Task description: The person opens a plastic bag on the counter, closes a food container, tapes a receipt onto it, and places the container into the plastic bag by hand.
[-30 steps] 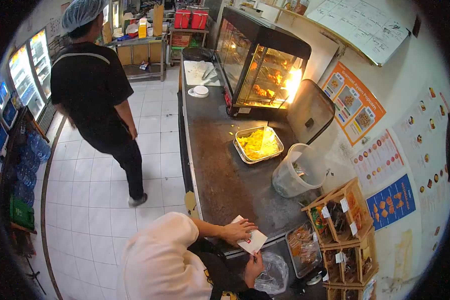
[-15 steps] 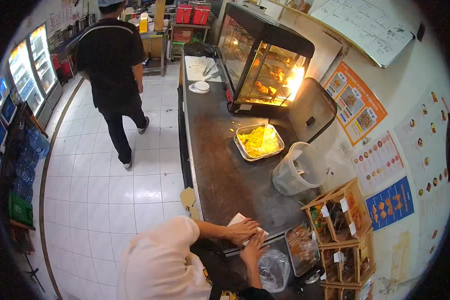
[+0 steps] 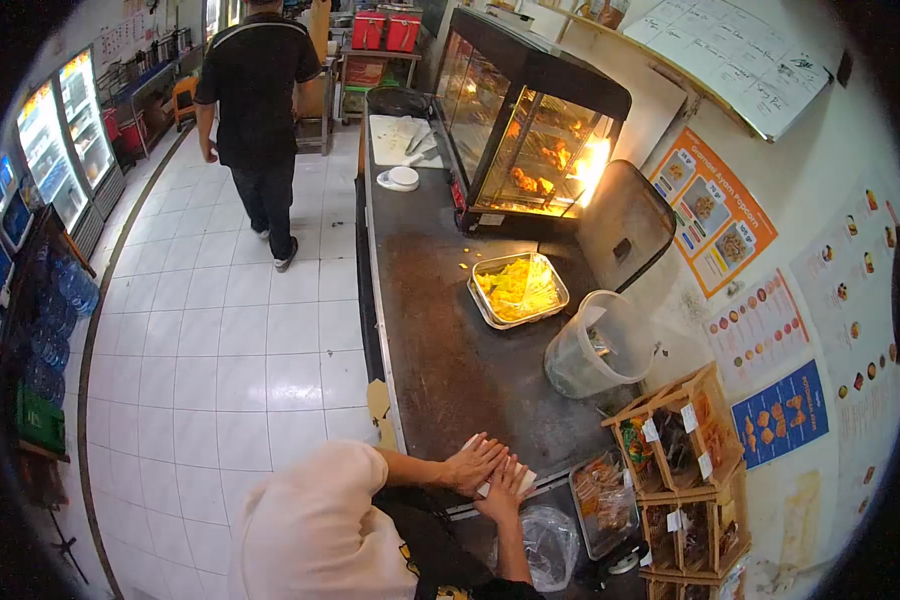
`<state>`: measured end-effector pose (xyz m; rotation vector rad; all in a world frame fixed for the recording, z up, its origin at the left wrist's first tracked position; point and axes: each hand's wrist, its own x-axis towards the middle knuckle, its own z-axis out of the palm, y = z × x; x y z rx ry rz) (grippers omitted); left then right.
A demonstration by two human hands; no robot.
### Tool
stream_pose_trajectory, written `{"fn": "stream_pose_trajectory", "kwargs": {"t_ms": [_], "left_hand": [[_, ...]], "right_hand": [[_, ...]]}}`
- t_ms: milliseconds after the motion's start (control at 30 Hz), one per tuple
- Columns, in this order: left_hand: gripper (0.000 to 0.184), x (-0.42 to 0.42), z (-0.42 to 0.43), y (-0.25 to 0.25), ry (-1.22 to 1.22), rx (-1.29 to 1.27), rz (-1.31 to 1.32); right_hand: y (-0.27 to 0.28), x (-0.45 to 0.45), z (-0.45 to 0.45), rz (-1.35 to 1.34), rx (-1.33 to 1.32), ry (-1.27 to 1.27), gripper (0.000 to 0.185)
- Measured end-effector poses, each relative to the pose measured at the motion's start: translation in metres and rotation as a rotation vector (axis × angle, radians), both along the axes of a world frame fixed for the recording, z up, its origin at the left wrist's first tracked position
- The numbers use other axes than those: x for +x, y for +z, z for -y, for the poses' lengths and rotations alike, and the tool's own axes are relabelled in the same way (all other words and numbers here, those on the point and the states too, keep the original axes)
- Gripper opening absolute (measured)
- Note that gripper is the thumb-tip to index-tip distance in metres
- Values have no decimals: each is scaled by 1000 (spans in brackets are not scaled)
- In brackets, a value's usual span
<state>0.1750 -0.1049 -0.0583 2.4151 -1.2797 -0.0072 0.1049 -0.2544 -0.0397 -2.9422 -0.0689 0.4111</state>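
A small white paper packet [image 3: 484, 489] lies at the counter's near edge, mostly hidden under my hands. My left hand [image 3: 475, 464] rests on its upper left part with the fingers stretched out flat. Against it, my right hand [image 3: 506, 484] lies over the packet's right part, its fingers also extended. Just below my right hand is a clear plastic bag [image 3: 550, 545]. A tray of packaged food [image 3: 606, 503] stands to the right of the bag.
On the counter [image 3: 440, 340] are a foil tray of yellow food [image 3: 518, 288], a clear bucket [image 3: 595, 345] and a lit display warmer [image 3: 535, 130]. Wooden racks [image 3: 685, 440] stand at the right. A person in black [image 3: 260, 100] is on the tiled floor.
My right hand has moved up from the packet's lower corner onto it, beside my left hand. The packet is now more covered. The person in black has walked farther away.
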Motion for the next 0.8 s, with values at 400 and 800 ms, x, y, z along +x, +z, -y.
{"fn": "stream_pose_trajectory", "kwargs": {"t_ms": [400,800], "left_hand": [[113,-7,-1,9,109,89,-6],[115,3,3,2,54,-44,-51]], "right_hand": [[-6,-5,10,28,-138,-293,129],[3,6,34,10,50,-157,130]]}}
